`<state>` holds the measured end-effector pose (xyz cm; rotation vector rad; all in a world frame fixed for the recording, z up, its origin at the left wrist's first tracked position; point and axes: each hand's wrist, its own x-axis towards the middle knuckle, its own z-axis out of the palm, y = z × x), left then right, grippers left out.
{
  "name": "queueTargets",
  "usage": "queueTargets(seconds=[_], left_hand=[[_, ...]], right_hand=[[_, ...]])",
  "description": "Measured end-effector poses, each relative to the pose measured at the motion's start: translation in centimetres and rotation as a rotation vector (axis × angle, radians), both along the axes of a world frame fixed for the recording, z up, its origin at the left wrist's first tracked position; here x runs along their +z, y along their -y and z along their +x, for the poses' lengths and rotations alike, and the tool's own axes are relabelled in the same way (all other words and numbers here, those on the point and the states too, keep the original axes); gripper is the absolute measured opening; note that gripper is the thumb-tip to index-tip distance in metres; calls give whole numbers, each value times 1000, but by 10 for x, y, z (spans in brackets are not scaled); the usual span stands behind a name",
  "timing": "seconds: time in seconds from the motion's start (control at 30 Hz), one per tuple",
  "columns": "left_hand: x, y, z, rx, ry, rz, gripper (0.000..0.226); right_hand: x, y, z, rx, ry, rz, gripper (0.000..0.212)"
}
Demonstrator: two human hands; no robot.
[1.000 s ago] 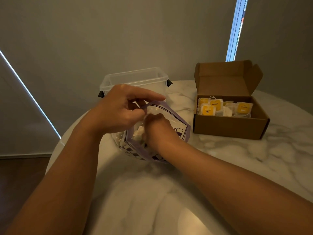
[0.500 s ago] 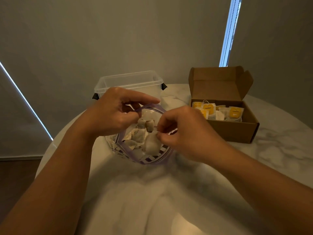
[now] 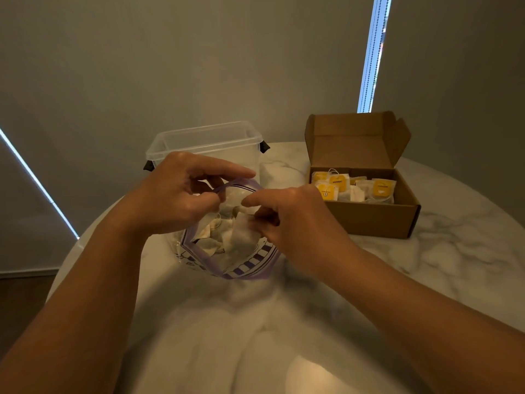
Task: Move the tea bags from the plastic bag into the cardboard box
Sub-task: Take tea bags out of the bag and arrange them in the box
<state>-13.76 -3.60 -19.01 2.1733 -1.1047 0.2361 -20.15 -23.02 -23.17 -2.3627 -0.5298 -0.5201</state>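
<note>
One tea bag now between hands

plastic bag: clear, purple rim, purple-striped print | tea bags inside: off-white | cardboard box, far right: plain brown | tags in it: yellow | table: white marble, grey veins | container: clear, black clips

The right hand's fingers curl over a tea bag, hiding whether paper or string is pinched. The left hand covers part of the plastic bag's rim and, beyond its fingers, the clear tub's lower wall. Right of the fingers, the cardboard box front hides the lower parts of its tea bags. Both forearms and the desk are cut off below.
</note>
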Motion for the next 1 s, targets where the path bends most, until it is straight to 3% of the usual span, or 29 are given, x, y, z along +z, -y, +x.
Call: queueTargets(seconds=[0.3, 0.53, 0.67, 0.87, 1.0], left_hand=[[3, 0, -4, 16, 11, -1, 52], [2, -2, -3, 26, -9, -13, 47], [0, -4, 1, 12, -4, -16, 53], [0, -4, 3, -45, -12, -43, 56], [-1, -2, 2, -58, -11, -62, 57]], right_hand=[[11, 16, -4, -10, -57, -63, 27], [50, 70, -15, 132, -139, 204, 19], [67, 117, -4, -14, -37, 325, 20], [53, 159, 31, -344, -77, 47, 20], [37, 169, 42, -367, -190, -116, 19]])
